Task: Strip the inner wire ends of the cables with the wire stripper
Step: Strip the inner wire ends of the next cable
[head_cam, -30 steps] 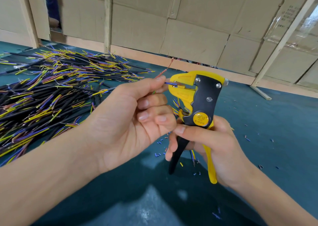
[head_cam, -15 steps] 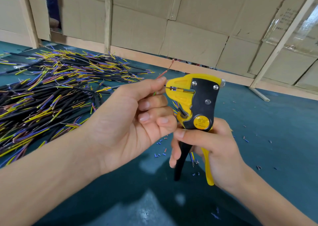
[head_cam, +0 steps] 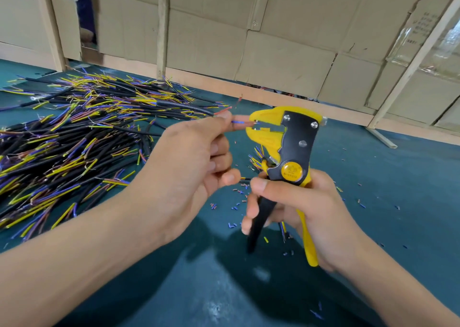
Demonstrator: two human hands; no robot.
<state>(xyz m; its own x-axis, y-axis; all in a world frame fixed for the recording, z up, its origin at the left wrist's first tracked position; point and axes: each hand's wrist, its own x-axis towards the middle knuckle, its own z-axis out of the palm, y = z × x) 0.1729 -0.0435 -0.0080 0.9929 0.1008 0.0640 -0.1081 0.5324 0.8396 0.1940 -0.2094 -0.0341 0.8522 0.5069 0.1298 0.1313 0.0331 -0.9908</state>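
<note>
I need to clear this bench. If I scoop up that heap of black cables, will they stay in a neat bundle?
Probably not. The heap of short black cables with yellow and blue ends lies criss-crossed and loose, so pieces would likely slide out. Each looks fairly straight, so probably stiff for its length. Their thin frayed ends may snag together.

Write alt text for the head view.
A left hand feeds a blue inner wire into the yellow-and-black wire stripper gripped by the right hand. A cable pile lies left on the teal table.
</note>
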